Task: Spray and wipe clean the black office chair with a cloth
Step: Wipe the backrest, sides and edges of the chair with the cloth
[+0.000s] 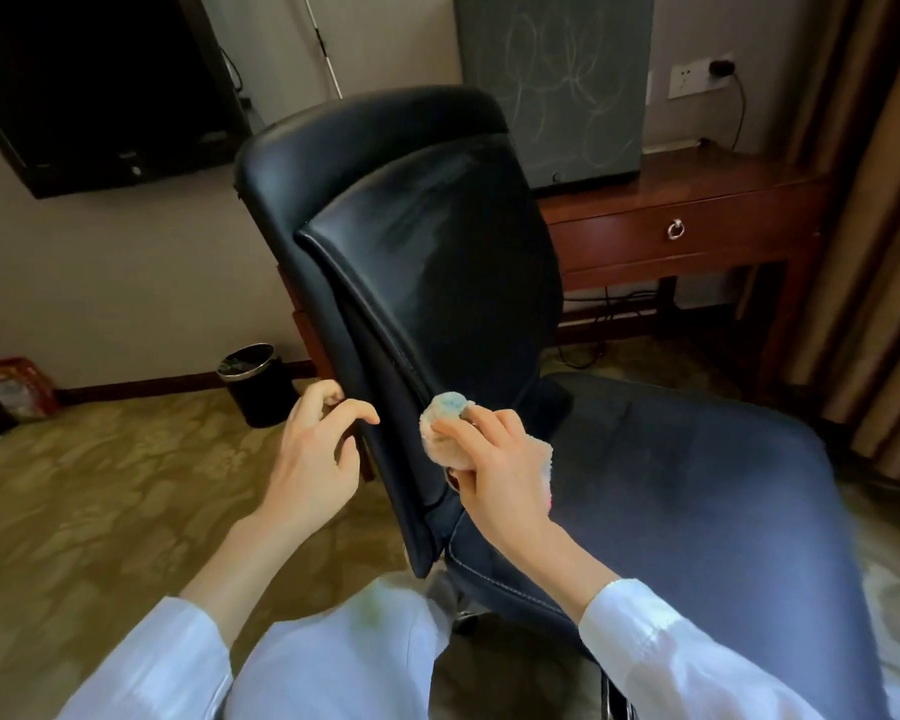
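Black office chair (437, 241) is placed on patterned carpet (100, 511), seat at right | cloth (445, 413) is bunched and pressed to the backrest's lower side edge | right hand (494, 459) is curled round the cloth | left hand (318, 449) is curled onto the backrest's rear edge, which is pinched | bin (253, 381) is seen behind, near the wall

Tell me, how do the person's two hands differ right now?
The left hand holds the outer edge of the backrest and carries nothing. The right hand grips a fluffy cloth pressed against the backrest's front, low down. Both come from white sleeves and work on the black chair.
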Action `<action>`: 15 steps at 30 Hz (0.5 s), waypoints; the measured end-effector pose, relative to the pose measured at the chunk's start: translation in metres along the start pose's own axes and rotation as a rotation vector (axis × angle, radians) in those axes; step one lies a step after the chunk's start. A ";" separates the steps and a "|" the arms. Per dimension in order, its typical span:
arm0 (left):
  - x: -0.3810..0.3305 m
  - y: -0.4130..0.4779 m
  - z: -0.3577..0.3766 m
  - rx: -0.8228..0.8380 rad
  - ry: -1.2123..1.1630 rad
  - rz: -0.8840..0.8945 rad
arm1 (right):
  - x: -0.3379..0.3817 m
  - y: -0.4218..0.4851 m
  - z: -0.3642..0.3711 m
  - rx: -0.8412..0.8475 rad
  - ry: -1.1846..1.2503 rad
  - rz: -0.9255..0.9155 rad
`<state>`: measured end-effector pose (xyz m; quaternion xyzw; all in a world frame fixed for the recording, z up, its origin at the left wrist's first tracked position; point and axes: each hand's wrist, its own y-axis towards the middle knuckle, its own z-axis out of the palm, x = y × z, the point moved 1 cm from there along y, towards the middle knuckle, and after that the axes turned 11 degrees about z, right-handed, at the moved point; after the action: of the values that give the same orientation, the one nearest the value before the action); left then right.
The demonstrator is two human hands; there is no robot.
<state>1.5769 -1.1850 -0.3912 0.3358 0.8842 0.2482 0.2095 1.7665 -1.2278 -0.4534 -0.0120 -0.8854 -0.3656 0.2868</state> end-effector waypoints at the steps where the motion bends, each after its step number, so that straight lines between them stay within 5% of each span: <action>1: -0.004 -0.004 -0.001 -0.003 -0.002 0.008 | -0.005 -0.008 0.000 0.004 0.007 0.009; 9: -0.035 -0.032 -0.008 -0.008 -0.010 0.017 | -0.051 -0.081 -0.010 0.330 -0.097 0.232; 15: -0.061 -0.057 -0.013 -0.009 0.028 0.107 | -0.063 -0.114 -0.040 0.284 0.027 0.331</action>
<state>1.5834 -1.2684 -0.4019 0.3780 0.8667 0.2677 0.1851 1.8131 -1.3260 -0.5363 -0.1116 -0.9101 -0.1852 0.3534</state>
